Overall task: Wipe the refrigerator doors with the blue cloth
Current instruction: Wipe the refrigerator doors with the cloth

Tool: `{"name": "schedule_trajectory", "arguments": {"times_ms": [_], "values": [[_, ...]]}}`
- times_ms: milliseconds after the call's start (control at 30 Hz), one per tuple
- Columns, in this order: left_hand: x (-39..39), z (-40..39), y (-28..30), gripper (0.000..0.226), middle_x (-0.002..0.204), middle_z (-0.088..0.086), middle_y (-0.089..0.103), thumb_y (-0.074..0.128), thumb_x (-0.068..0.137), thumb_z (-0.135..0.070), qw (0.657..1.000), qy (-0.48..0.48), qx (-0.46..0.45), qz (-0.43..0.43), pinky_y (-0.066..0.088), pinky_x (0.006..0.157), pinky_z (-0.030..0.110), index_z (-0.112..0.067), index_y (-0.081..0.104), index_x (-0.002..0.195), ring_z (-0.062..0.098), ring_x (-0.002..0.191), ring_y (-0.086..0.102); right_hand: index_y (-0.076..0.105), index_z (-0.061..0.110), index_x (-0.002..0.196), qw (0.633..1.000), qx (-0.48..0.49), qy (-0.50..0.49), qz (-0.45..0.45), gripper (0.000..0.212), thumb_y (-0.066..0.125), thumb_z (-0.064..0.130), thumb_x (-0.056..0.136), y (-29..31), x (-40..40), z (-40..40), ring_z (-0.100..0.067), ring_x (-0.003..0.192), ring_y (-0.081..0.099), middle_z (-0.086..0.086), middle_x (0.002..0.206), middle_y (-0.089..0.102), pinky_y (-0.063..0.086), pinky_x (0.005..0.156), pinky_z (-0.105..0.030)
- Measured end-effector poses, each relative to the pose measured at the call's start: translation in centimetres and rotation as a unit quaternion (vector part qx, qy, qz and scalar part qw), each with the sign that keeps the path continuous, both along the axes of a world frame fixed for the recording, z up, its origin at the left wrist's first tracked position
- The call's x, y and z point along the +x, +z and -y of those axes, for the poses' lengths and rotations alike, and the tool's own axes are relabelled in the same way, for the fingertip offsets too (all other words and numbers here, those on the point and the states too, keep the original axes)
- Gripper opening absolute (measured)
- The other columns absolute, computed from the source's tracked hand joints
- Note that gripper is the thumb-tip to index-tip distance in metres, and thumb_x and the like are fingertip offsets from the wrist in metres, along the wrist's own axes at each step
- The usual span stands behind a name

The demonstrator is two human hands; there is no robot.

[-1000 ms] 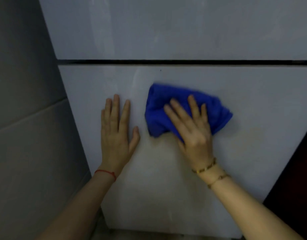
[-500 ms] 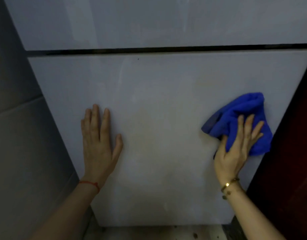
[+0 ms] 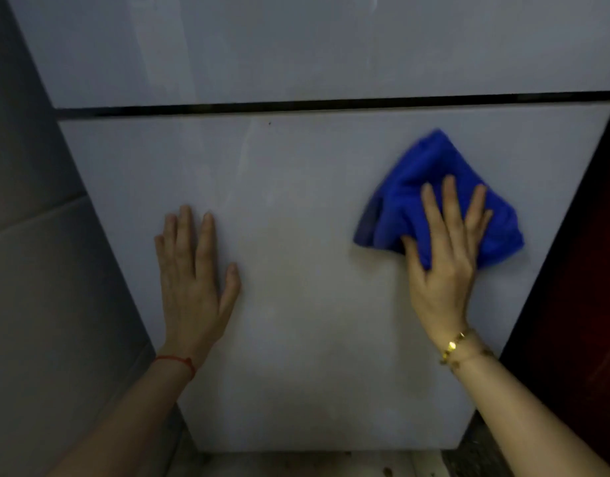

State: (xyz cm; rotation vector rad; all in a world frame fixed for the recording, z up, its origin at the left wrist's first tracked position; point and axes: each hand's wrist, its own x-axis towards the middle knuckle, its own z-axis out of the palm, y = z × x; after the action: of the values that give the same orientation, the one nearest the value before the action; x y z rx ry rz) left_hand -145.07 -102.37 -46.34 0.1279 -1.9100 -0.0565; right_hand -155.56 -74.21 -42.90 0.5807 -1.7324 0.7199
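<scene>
Head view: the left hand [image 3: 193, 280] lies flat, fingers straight, on the pale grey glossy lower refrigerator door [image 3: 313, 235], holding nothing. Well to its right, the bunched blue microfibre cloth [image 3: 417, 187], somewhat blurred, is pressed to the same door under the right hand [image 3: 444, 263], whose fingers are straight. The door's right edge is near the cloth, so the unwiped panel probably lies leftward, toward the left hand.

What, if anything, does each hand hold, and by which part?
Right hand presses the blue cloth at its lower middle; left hand holds nothing, flat on the door.
</scene>
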Motion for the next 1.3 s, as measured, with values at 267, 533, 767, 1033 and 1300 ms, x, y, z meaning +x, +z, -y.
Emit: {"name": "schedule_trajectory", "arguments": {"times_ms": [267, 533, 767, 1033, 1300], "values": [[0.0, 2.4, 3.9, 0.065, 0.160, 0.027, 0.016, 0.048, 0.097, -0.025, 0.999, 0.019, 0.003, -0.046, 0.002, 0.127, 0.048, -0.002, 0.022, 0.152, 0.037, 0.151, 0.008, 0.019, 0.024, 0.151, 0.920, 0.367, -0.018, -0.135, 0.048, 0.022, 0.014, 0.104, -6.8, -0.7, -0.4, -0.016, 0.151, 0.003, 0.010, 0.162, 0.005, 0.002, 0.124, -0.032], [-0.1, 4.3, 4.4, 0.065, 0.160, 0.027, 0.017, 0.042, 0.096, -0.029, 0.998, 0.039, 0.004, -0.048, 0.003, 0.126, 0.048, -0.002, 0.024, 0.152, 0.039, 0.151, 0.009, 0.040, 0.016, 0.143, 0.999, -0.018, 0.011, -0.051, 0.046, 0.051, 0.013, 0.098, 5.5, 1.0, 5.2, -0.024, 0.147, 0.010, -0.004, 0.151, 0.034, 0.001, 0.123, -0.042], [-0.3, 5.0, 4.2, 0.068, 0.161, 0.022, 0.014, 0.041, 0.095, -0.034, 0.999, 0.021, 0.009, -0.045, -0.001, 0.127, 0.043, -0.008, 0.019, 0.154, 0.024, 0.154, -0.002, 0.031, 0.024, 0.148, 0.949, 0.291, 0.023, -0.121, 0.044, 0.025, 0.013, 0.105, -1.1, 2.1, 7.3, -0.018, 0.149, 0.013, 0.009, 0.157, 0.024, 0.005, 0.124, -0.034], [-0.4, 4.8, 4.1, 0.066, 0.161, 0.023, 0.015, 0.040, 0.096, -0.032, 0.998, 0.035, 0.005, -0.047, 0.000, 0.127, 0.045, -0.009, 0.018, 0.154, 0.026, 0.153, -0.001, 0.042, 0.014, 0.142, 0.998, -0.015, -0.001, -0.060, 0.048, 0.054, 0.007, 0.096, 8.5, 1.3, 6.1, -0.039, 0.146, 0.017, -0.007, 0.151, 0.036, 0.001, 0.123, -0.044], [-0.1, 4.8, 4.3, 0.068, 0.162, 0.020, 0.014, 0.043, 0.095, -0.032, 0.999, 0.022, 0.011, -0.042, 0.001, 0.127, 0.044, -0.011, 0.018, 0.155, 0.025, 0.154, -0.001, 0.021, 0.025, 0.150, 0.947, 0.301, 0.017, -0.108, 0.047, 0.020, 0.017, 0.105, -0.7, 1.7, 5.5, -0.018, 0.151, 0.006, 0.012, 0.160, 0.015, 0.002, 0.125, -0.035]]}}
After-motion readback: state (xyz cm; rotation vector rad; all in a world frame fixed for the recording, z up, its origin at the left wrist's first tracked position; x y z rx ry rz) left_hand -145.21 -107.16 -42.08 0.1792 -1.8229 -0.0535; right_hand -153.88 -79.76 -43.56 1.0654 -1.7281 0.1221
